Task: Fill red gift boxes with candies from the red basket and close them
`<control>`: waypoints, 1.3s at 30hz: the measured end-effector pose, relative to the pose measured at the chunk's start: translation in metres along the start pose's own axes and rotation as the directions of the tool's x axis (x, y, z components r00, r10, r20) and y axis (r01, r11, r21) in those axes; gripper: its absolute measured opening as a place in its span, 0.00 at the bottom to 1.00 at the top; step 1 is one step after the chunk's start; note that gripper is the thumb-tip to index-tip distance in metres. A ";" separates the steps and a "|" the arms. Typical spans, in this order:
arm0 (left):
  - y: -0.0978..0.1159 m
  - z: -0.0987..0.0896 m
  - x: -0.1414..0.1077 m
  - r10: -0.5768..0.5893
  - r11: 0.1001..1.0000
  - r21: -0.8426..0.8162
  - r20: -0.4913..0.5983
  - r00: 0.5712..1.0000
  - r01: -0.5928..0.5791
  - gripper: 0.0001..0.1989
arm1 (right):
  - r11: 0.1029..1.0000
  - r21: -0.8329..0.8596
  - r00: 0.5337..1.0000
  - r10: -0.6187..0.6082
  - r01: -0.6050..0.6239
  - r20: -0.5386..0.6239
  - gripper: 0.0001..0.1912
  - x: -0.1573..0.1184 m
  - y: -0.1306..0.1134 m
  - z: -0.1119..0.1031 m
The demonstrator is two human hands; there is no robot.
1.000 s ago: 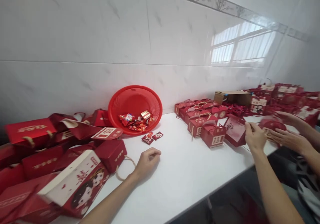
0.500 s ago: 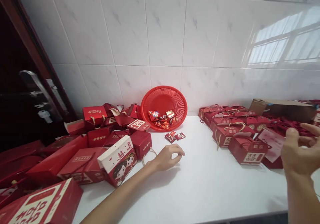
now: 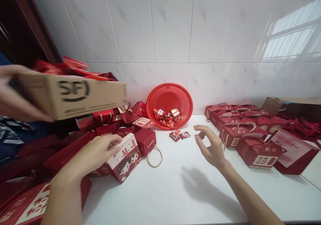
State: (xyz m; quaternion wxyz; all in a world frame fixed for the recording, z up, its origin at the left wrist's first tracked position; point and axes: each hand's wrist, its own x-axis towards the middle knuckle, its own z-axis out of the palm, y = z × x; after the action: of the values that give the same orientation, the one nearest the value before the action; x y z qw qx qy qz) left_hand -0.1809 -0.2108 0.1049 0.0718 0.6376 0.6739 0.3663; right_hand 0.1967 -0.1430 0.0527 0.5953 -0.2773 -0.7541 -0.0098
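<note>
My left hand (image 3: 96, 153) is over the left pile of red boxes, its fingers curled beside the white top of a box with cartoon faces (image 3: 126, 158). Whether its fingers hold anything is hidden. My right hand (image 3: 209, 144) hangs above the white table (image 3: 163, 191), fingers apart and nothing in them; its shadow falls below. Between the hands, farther back, a few small red packets (image 3: 179, 135) lie in front of a red plastic basket (image 3: 169, 96), which leans on the wall with wrapped sweets (image 3: 167, 118) inside.
At the left, another person's hand (image 3: 22, 94) holds a cardboard carton (image 3: 87, 96) full of red packets above the pile. Rows of red gift boxes (image 3: 259, 149) stand at the right, before an open carton (image 3: 298, 106). A tiled wall (image 3: 170, 27) rises behind.
My left hand has moved left onto the boxes. My right hand has come left, over the table's middle. Another person's hand with the carton has appeared at the left. The view has shifted slightly.
</note>
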 end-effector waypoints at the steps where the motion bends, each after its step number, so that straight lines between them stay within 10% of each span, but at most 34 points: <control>1: 0.003 0.001 -0.003 0.023 0.999 0.029 0.077 0.997 -0.026 0.15 | 0.999 0.029 0.999 0.030 -0.031 0.019 0.07 -0.001 0.001 0.004; 5: 0.034 0.016 -0.010 0.145 0.982 0.090 0.202 0.969 -0.166 0.20 | 0.963 0.166 0.966 0.179 -0.211 0.189 0.07 -0.006 0.006 0.010; 14: 0.107 0.063 -0.013 0.331 0.931 -0.221 0.172 0.928 -0.291 0.14 | 0.733 0.395 0.714 0.172 -0.553 0.679 0.33 -0.020 0.000 0.022; 18: 0.129 0.089 -0.013 0.321 0.861 -0.458 0.151 0.935 -0.222 0.13 | 0.752 0.382 0.680 0.118 -0.537 0.723 0.21 -0.018 0.006 0.012; 27: 0.120 0.153 0.005 0.325 0.794 -0.595 0.241 0.915 -0.125 0.12 | 0.647 0.365 0.670 0.315 -0.670 0.673 0.26 -0.009 0.023 -0.012; 33: 0.106 0.172 0.021 0.259 0.646 -0.758 0.330 0.908 0.091 0.28 | 0.602 0.326 0.664 0.506 -0.729 0.551 0.31 -0.010 0.030 -0.007; 39: 0.069 0.174 0.030 0.297 0.874 -0.476 0.363 0.883 -0.098 0.24 | 0.510 0.363 0.625 0.601 -0.780 0.498 0.31 -0.011 0.033 -0.003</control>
State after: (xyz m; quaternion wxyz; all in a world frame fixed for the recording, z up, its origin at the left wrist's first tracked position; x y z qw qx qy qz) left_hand -0.0323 -0.1188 0.0307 0.3216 0.7354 0.4695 0.3679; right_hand 0.2150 -0.1208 0.0333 0.4742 -0.3729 -0.6284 0.4911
